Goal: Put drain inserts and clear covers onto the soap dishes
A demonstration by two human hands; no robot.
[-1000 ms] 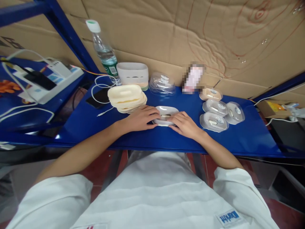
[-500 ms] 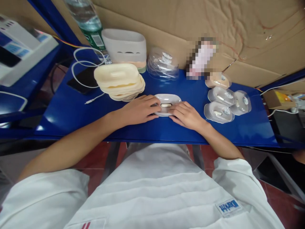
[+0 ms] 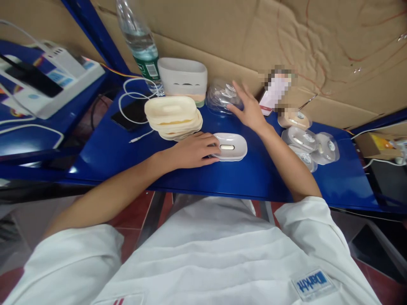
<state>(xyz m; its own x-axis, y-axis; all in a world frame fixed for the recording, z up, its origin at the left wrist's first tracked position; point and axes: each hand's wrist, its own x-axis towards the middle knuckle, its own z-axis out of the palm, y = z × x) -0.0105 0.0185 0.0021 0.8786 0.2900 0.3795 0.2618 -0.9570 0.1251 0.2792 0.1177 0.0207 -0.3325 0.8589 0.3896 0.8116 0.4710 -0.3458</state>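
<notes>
A shallow white oval dish with a small cream, pill-shaped piece at its centre lies on the blue table. My left hand holds the left end of this dish, fingers over the rim and thumb along the near side. Farther back, my right hand is open, thumb and fingers spread at the right side of a stack of clear plastic covers. Whether the fingertips touch the covers is hard to make out. Beside my left hand sits a stack of cream oval dishes.
At the back stand a white-grey oval container and a water bottle. Several covered oval dishes are grouped at the right. A white cable and a dark phone lie left. A cardboard wall rises behind.
My right hand has left the white dish and moved back to the clear covers, its fingers spreading. My left hand stays at the dish. The head view has shifted slightly.
</notes>
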